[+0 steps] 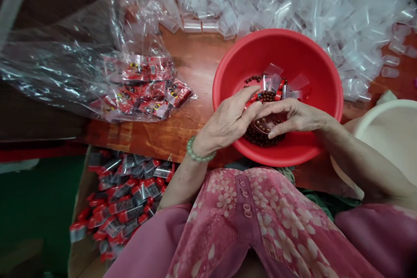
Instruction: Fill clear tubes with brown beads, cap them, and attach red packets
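Both hands are over a red plastic basin (224,74). My left hand (228,117), with a green bead bracelet (199,156) on its wrist, has its thumb and fingers bent around a small red piece that they mostly cover. From the other side my right hand (291,115) reaches in, thumb and forefinger apart, its fingertips close to the left thumb. Brown bead strands (263,139) lie under and between the hands; whether the right thumb grips one I cannot tell. Clear tubes (272,81) and red pieces lie beside the beads.
Clear plastic tubes (276,0) are heaped along the back of the wooden table (195,58). Left of the basin, a clear bag (65,69) holds red packets (156,91). Below sits a cardboard box of red-capped containers (130,200). A cream tub (391,134) stands right.
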Motion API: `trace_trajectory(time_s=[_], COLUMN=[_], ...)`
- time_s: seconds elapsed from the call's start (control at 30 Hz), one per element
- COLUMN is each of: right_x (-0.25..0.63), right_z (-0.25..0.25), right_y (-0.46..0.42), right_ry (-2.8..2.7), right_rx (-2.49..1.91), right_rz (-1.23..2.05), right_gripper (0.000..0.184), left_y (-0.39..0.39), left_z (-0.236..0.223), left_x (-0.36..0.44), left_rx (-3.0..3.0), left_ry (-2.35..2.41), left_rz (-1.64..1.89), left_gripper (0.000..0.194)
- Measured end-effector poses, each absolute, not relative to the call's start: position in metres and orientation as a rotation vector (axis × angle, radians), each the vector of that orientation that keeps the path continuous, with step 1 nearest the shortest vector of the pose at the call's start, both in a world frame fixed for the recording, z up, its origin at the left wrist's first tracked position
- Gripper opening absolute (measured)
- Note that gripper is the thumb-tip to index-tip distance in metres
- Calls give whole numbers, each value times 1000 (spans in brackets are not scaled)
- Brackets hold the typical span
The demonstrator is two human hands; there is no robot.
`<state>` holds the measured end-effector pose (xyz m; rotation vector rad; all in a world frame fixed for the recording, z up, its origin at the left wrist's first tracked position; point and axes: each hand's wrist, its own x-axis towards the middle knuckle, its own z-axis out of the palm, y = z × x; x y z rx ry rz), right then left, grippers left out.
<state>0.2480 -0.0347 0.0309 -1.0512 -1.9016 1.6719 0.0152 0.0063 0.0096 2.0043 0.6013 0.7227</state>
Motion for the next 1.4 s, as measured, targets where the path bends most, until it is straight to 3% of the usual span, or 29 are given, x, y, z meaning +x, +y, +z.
trace_trajectory(time_s=[0.17,0.4,0.7,0.97,1.17,1.4], right_x=[250,239,236,230,241,262], right_z=[41,43,41,42,53,50], right_y=[-37,-44,-49,-49,-49,-26], right_ry=[-1835,-1673,-1597,-1460,-1638,-2322], right_rx=[-1025,-1087,-1123,-1077,-1206,-1629], right_rz=[1546,1502,1287,1304,1398,789], right_gripper=[46,49,34,21,27,20], left_y=[-2,-4,-1,-3,-7,-10], left_z=[4,6,4,2,5,14], left_x=[4,8,12,15,13,4], left_rx=[1903,1780,1643,1494,1423,1375], left_ry=[366,431,383,382,398,510], left_rz=[648,581,602,665,909,1097], left_gripper=[78,55,50,49,22,19])
